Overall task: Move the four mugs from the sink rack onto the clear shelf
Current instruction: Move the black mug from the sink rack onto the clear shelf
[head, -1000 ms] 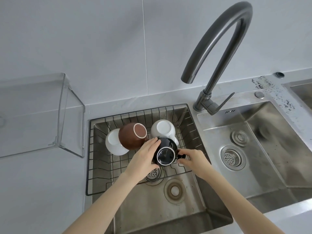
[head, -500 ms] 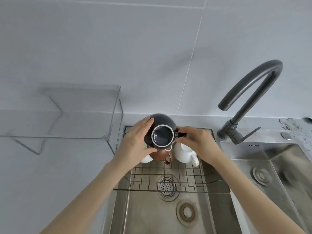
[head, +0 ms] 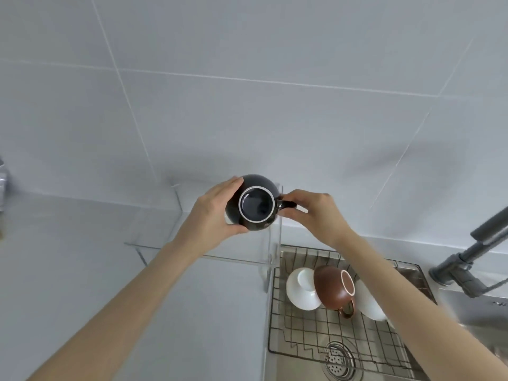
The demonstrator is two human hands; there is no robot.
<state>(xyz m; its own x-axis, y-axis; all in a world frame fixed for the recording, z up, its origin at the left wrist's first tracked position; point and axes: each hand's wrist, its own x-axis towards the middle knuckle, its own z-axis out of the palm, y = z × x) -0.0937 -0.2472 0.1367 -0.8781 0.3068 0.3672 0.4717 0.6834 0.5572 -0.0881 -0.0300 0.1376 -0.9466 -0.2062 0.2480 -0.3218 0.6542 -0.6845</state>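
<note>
I hold a black mug (head: 255, 206) upside down in both hands, its white-ringed base toward me, over the right end of the clear shelf (head: 220, 254). My left hand (head: 213, 215) cups its side. My right hand (head: 313, 214) pinches its handle. In the wire sink rack (head: 324, 334) lie a brown mug (head: 334, 288) on its side and two white mugs, one to its left (head: 301, 288) and one to its right (head: 368, 303) partly behind my right forearm.
A dark grey faucet (head: 472, 259) stands at the right edge. The sink drain (head: 336, 360) sits below the rack. Grey counter (head: 68, 270) stretches left of the shelf, and a tiled wall rises behind. A shiny object (head: 3, 177) shows at the far left.
Both hands lifted the black mug out of the rack and carried it up and left over the clear shelf. My view swung left with it.
</note>
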